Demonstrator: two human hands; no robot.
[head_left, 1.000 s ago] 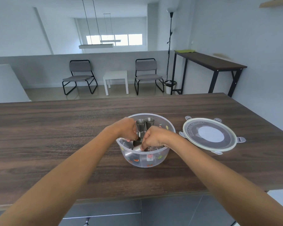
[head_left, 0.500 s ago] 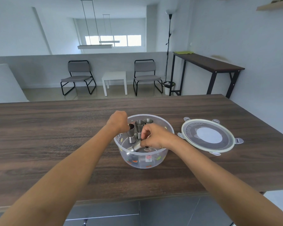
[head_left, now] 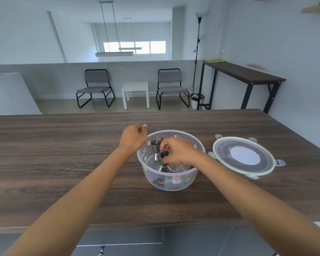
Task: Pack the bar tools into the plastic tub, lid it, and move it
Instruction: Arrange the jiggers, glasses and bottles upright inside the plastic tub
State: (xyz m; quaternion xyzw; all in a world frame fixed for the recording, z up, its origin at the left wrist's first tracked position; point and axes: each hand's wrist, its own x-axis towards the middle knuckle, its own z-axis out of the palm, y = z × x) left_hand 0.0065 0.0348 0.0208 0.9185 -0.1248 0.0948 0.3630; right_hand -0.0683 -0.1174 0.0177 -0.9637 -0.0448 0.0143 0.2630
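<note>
- Wood-grain brown, the long table [head_left: 63, 163] fills the width of the view; the plastic tub stands on it, toward the near edge and a little right of the middle.
- Past the table's far edge lies a pale room: two grey chairs [head_left: 95, 87] on black frames, a small white side table [head_left: 135, 93] between them, and a dark console table [head_left: 244, 74] along the wall to the right of the tub.
- Clear and round, the plastic tub [head_left: 174, 183] carries small fruit prints on its wall and has its mouth uncovered.
- Its lid [head_left: 243, 157] lies flat on the table just to the right of the tub, apart from it, with clip tabs sticking out around a pale rim and a white disc at its centre.
- Both bare forearms reach in from the near edge toward the tub.
- The right hand [head_left: 177, 152] is inside the tub, fingers pinched on the top of a steel jigger [head_left: 163, 163] that stands near the tub's front wall.
- The left hand [head_left: 133, 139] is loosely curled, grasping nothing, just outside the tub's left rim and above the table.
- A second steel jigger [head_left: 156, 149] stands upright and free inside the tub by its left wall, beside the one being gripped.
- Two more steel cup rims [head_left: 164, 138] show at the tub's far wall, partly hidden behind the right hand.
- Something clear and glassy sits on the tub's floor under the right hand; what it is cannot be told.
</note>
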